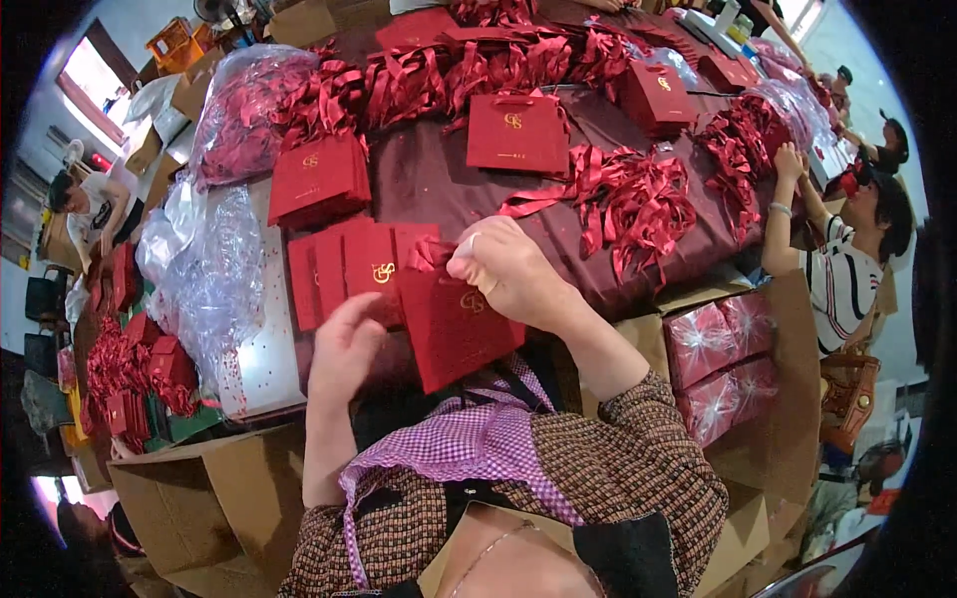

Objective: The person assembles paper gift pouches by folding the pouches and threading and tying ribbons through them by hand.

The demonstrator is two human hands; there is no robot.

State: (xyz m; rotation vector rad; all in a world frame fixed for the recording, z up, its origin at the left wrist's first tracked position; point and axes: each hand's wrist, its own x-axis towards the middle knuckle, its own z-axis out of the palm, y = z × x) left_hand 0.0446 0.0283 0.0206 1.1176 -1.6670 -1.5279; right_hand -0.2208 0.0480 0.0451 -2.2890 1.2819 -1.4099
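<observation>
Count, held: 1 red paper bag (449,344) with a gold emblem, tilted, in front of the torso at the near table edge.
Count, lying flat: at least 3 red bags in an overlapping row (361,261), just left of the held one — exact number hidden by the overlap.
Count, standing on the dark maroon cloth (419,184): 3 groups — left block (317,181), middle block (516,135), right block (658,98); bags per block not countable.
Ribbon: 1 loose red heap (638,204) right of centre, 1 more pile (733,164) farther right; strands not countable.
Wrapped red packs (701,339): 4 visible, two by two, in 1 cardboard carton (797,369) at the right.

Pose, right hand (508,274): forearm angled up and inward from lower right; fingers curled tight, pinching at the held bag's top edge, beside bunched red ribbon. Exact contact under the fingertips hidden.
Pose, left hand (344,344): forearm nearly vertical; thumb and fingers loosely bent and parted, nothing gripped. It is just left of the held bag, in front of the flat row; whether it touches the row, cannot tell.
</observation>
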